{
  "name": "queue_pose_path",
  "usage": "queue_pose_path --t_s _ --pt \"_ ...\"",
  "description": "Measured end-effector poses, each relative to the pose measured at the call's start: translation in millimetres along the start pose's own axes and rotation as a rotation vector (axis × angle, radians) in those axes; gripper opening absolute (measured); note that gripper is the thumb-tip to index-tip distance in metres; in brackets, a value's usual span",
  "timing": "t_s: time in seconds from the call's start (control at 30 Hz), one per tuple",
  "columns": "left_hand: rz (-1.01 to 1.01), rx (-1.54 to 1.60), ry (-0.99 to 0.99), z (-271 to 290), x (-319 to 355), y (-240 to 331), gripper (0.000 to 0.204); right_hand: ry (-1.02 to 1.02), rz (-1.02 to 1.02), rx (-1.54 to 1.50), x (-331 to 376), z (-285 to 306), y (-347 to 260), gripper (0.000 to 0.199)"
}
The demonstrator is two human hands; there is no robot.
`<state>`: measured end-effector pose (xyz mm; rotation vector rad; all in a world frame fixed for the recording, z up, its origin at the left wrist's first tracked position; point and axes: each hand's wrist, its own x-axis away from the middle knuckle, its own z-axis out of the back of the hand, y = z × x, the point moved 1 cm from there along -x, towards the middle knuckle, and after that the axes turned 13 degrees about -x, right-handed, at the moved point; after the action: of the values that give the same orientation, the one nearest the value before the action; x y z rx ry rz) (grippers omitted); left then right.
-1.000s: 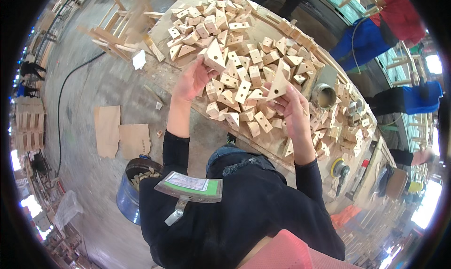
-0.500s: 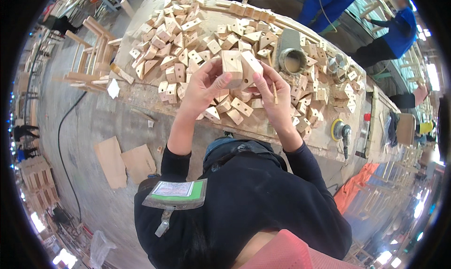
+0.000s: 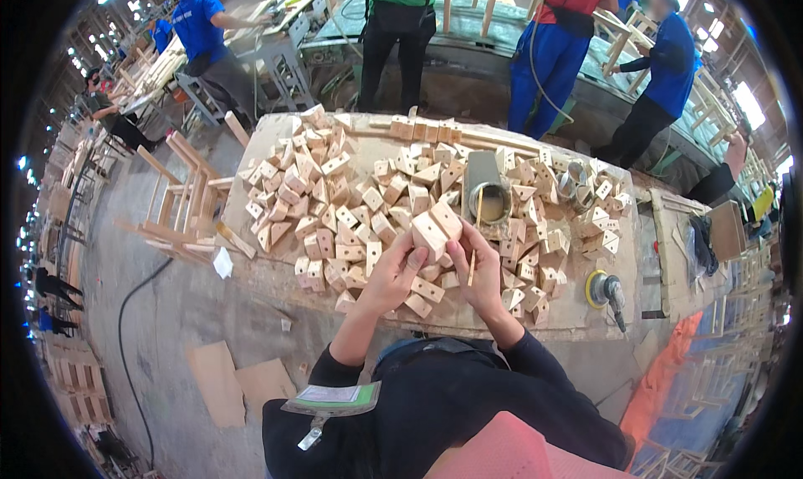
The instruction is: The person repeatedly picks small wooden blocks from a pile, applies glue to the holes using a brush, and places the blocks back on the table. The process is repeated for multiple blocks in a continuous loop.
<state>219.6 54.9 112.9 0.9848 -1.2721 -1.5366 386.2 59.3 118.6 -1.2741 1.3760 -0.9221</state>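
We are in a busy woodworking shop, standing at a long worn workbench [image 3: 577,312] heaped with small pale wooden blocks. Our left hand [image 3: 391,276] is curled around the wooden block [image 3: 435,228] that we hold up above the bench edge, fingers wrapped on its left and lower faces; the block is light, angled at one end, with a small dark hole in its near face. Our right hand [image 3: 478,271] closes on the same block from the right, thumb and forefinger pinching near its top, and a thin wooden stick [image 3: 473,266] runs down along the palm side of that hand. Both forearms, in dark sleeves, come up from the lower edge. Just under the hands lie a few loose blocks near the bench edge, and the pile of blocks [image 3: 326,203] spreads to the left and behind, with more scattered to the right. Just behind the held block stands an open round tin [image 3: 489,201] with a stick resting in it. To the right, near the bench edge, lies an orbital sander [image 3: 604,290] with a yellow pad. On the floor at left sit flat boards [image 3: 238,383] and a black cable [image 3: 125,345]. Beyond the bench, several people in blue, green and red tops work at other tables.
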Motion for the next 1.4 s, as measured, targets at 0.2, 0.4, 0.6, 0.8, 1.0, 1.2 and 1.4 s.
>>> queue_pose_path --t_s 0.2,0.4,0.6,0.8,1.0,1.2,1.4 --pt "-0.042 -0.097 -0.196 16 -6 -2 0.044 -0.163 0.038 0.059 -3 12 -10 0.048" --pt "-0.083 0.239 -0.303 13 -13 -7 0.051 -0.295 -0.08 0.262 -1 29 -29 0.052" --pt "0.039 0.331 -0.11 3 -21 -38 0.053 -0.021 -0.023 -0.013 1 69 -21 0.058" --pt "0.065 0.866 0.091 -3 -28 -68 0.064 0.195 0.008 0.048 -4 117 -29 0.031" --pt "0.165 0.782 0.091 -7 -24 -69 0.072 0.379 -0.02 0.145 -14 147 -4 0.019" --pt "0.179 0.834 0.057 -12 -24 -63 0.069 0.357 0.049 0.578 -30 141 5 0.018" --pt "0.258 0.762 0.081 -2 -21 -84 0.072 0.296 -0.02 0.556 -40 148 30 0.021"
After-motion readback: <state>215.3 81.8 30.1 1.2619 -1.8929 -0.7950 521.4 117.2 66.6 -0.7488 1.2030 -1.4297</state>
